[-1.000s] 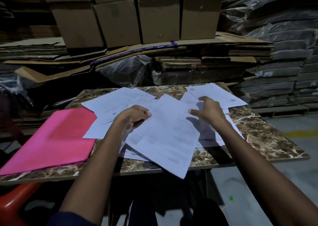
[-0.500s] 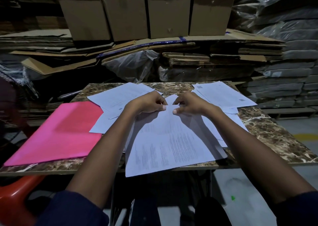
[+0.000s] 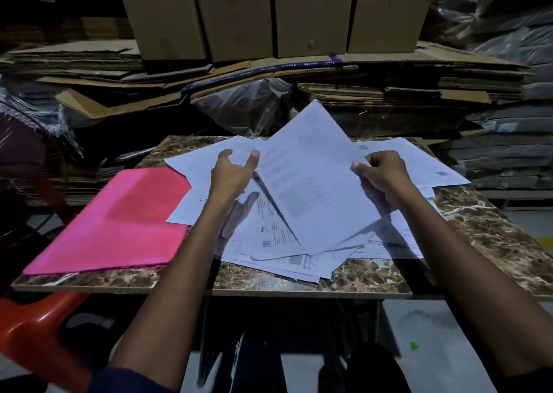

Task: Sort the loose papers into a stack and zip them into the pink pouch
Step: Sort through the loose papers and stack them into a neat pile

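It is a dim storeroom, cartons (image 3: pixel 239 15) piled on flattened cardboard along the back wall, and in front of them a small marble-patterned table (image 3: pixel 493 243) where the person works.

At the left of the table lies the pink pouch (image 3: pixel 119 219), flat and limp, its long axis running from the near left corner up toward the far middle, one long edge just beside the paper spread. It looks like soft fabric or thin plastic, light, likely to sag if lifted by one corner; I would take it by the edge with the opening, though where the zip lies I cannot tell from here.

Next comes the left hand (image 3: pixel 230 177), raised over the papers with fingers spread and lightly bent, gripping nothing, its thumb close to the edge of the lifted sheet.

The loose papers (image 3: pixel 284 243) fan across the middle and right of the table, overlapping at all angles, some near corners poking past the front edge. They are thin, floppy and slick on one another, so they ought to be squared up by tapping the edges, not grabbed from the middle.

One lifted sheet (image 3: pixel 311 183) stands tilted, its long axis slanting from the near right up to a far corner that points at the wall.

The right hand (image 3: pixel 386 177) pinches that sheet at its right edge, thumb on top.
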Action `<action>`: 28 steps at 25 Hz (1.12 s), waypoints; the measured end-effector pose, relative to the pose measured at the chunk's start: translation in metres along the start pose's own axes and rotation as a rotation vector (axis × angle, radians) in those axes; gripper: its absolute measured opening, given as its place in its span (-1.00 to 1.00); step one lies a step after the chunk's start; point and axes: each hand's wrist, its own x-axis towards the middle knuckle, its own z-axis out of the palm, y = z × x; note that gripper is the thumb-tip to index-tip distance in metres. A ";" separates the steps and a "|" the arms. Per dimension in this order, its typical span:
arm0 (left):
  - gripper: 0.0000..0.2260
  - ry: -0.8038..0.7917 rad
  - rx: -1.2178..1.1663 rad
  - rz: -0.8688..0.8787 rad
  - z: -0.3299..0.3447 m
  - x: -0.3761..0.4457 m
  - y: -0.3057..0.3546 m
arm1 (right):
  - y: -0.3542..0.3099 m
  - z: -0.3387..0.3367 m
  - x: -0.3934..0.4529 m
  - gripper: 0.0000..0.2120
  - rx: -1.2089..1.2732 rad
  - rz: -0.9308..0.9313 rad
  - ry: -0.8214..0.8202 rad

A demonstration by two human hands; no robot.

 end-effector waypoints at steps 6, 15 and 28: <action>-0.60 -0.200 -0.178 -0.163 0.007 -0.019 0.003 | -0.001 0.042 -0.023 -0.78 0.246 0.107 0.054; -0.45 -0.080 0.434 0.037 0.002 -0.037 -0.035 | 0.008 0.076 -0.049 -0.60 -0.232 -0.107 0.102; -0.57 -0.034 0.480 0.118 0.007 -0.044 -0.038 | 0.023 0.077 -0.048 -0.56 -0.394 -0.075 0.003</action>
